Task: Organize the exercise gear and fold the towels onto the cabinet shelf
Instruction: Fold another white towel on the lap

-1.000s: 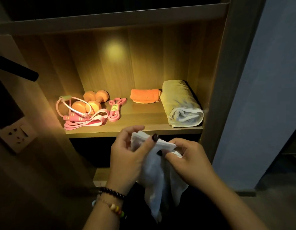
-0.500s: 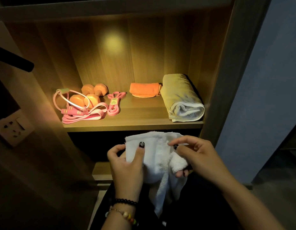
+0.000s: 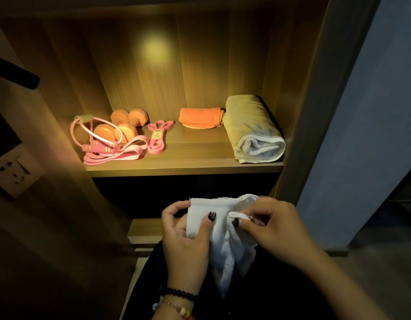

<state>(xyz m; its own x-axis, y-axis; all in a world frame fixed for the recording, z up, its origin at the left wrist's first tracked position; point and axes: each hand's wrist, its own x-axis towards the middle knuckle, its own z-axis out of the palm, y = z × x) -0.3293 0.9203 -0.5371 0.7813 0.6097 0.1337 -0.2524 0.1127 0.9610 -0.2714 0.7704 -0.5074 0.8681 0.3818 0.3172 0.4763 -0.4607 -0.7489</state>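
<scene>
small white terry towel (image 3: 223,229) | held below lit wooden cabinet shelf (image 3: 183,166) | L hand (image 3: 188,241) grips left edge, R hand (image 3: 271,227) pinches a corner | judged soft, light, floppy: take by corners

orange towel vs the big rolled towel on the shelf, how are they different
The orange towel is small and folded flat; the rolled towel is much larger and bulkier, wound into a thick roll. The orange towel lies crosswise at the back of the shelf, while the rolled towel runs front to back, its spiral end facing out near the front edge. Both rest on the same shelf, untouched by the hands.
</scene>
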